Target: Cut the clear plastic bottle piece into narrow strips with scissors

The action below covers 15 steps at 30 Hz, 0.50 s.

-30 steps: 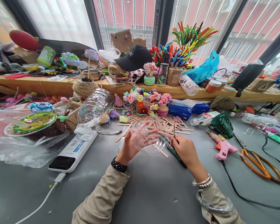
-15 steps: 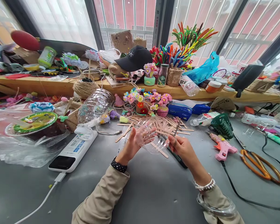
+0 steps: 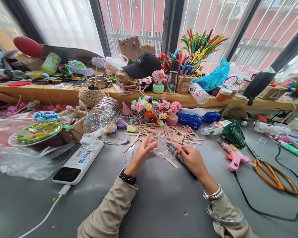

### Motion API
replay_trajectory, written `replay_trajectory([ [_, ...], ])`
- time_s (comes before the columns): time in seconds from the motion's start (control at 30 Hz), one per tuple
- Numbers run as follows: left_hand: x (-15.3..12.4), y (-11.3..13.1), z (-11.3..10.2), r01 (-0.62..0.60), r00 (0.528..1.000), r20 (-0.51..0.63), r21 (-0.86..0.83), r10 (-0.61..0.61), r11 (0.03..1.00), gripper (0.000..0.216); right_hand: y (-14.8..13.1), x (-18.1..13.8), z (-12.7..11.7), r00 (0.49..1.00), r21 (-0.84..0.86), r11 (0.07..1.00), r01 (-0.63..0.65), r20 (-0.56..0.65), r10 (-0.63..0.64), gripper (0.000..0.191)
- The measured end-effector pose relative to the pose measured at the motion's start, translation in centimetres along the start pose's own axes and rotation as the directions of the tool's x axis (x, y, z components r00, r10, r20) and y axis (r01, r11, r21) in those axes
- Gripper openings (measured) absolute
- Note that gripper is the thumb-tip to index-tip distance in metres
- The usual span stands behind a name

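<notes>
My left hand grips the left side of a clear cut-off plastic bottle piece held just above the grey table. My right hand is closed in a pinch on a thin stick-like tool whose lower end meets the right edge of the plastic piece. A pile of wooden craft sticks lies just behind both hands. A dark, flat tool rests on the table under my right hand.
A white power strip lies at the left, a clear ribbed bottle behind it. At the right are a pink glue gun, orange-handled scissors and a black cord. A wooden shelf with clutter runs along the back.
Both hands have drawn closer together and slightly forward, and the plastic piece now sits lower and looks smaller between them. The thin tool stays in my right hand.
</notes>
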<state>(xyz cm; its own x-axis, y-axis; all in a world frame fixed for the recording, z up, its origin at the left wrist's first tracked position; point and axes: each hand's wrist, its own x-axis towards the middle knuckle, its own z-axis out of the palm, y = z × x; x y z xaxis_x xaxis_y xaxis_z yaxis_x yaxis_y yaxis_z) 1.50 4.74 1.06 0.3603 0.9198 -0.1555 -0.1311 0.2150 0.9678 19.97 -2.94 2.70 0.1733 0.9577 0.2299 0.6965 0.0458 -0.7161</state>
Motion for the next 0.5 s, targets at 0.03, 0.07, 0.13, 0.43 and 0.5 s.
replay_trajectory([
  [0.03,0.1,0.1,-0.1,0.022,1.0,-0.005,-0.011,-0.022,1.0,0.071,0.2,0.1,-0.3,1.0,0.005,1.0,-0.01,-0.006,0.01,0.057],
  [0.07,0.1,0.3,-0.3,0.04,0.999,-0.009,-0.031,-0.04,0.999,0.068,0.5,0.2,-0.7,0.999,-0.001,1.0,-0.019,-0.026,0.019,0.058],
  [0.13,0.2,0.8,-0.7,0.07,0.997,-0.027,-0.066,-0.072,0.995,0.061,1.5,0.5,-1.5,0.996,-0.058,0.997,-0.054,-0.079,0.05,0.058],
  [0.43,-0.9,4.0,-2.6,0.188,0.981,-0.047,-0.027,-0.19,0.982,0.058,7.5,1.2,-4.4,0.957,-0.557,0.78,-0.286,-0.206,0.204,0.025],
  [0.5,-1.2,4.2,-3.3,0.219,0.975,-0.03,0.01,-0.219,0.976,0.056,8.1,1.1,-4.9,0.949,-0.559,0.767,-0.315,-0.214,0.233,0.021],
])
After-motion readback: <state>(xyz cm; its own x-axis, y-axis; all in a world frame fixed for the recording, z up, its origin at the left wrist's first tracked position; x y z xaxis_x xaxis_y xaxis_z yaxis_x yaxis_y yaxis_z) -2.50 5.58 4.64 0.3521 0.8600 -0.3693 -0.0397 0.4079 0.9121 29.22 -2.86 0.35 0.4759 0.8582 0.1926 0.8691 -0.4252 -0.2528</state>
